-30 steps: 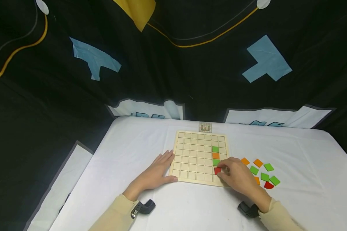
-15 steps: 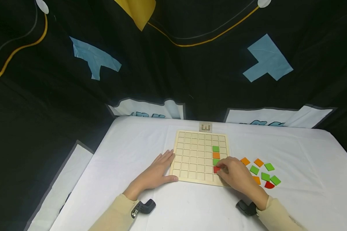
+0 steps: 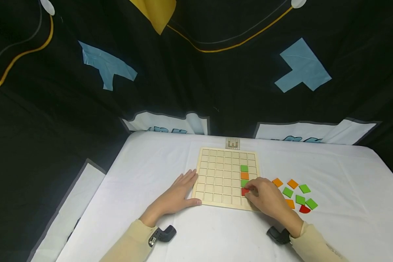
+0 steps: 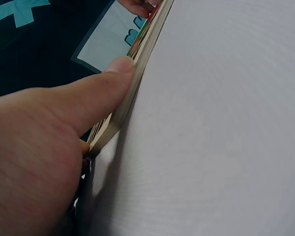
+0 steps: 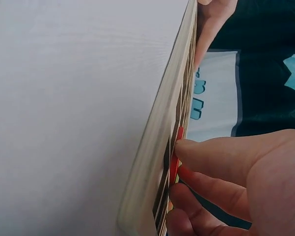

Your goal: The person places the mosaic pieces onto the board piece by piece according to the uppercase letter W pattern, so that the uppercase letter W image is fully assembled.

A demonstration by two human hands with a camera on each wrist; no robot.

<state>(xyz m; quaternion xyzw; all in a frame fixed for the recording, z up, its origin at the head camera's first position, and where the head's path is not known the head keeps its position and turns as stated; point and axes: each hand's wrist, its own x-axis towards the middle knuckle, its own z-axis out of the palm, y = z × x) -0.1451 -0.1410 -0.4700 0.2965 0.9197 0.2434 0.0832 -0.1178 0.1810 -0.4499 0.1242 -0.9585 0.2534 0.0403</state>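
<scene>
A wooden grid board [image 3: 216, 182] lies on the white table. In its right part a green tile [image 3: 244, 168], an orange tile [image 3: 244, 175], another green tile [image 3: 244, 183] and a red tile [image 3: 245, 191] form a column. My right hand [image 3: 268, 196] pinches the red tile, thumb and fingertips at its edges; the right wrist view shows the red tile [image 5: 174, 162] low against the board's surface. At the board's left side rests my left hand [image 3: 177, 194], fingers extended. Its thumb [image 4: 100, 91] lies over the board's front edge in the left wrist view.
Right of the board lie several loose tiles, among them an orange tile [image 3: 293, 183], a green tile [image 3: 304, 188] and a rounded red piece [image 3: 304, 209]. A small patterned card [image 3: 232, 143] sits behind the board. A black cloth [image 3: 196, 83] hangs beyond the table.
The red tile has shifted slightly up and left, lining up under the green tile, with my right hand moving along. My left hand has stayed in place.
</scene>
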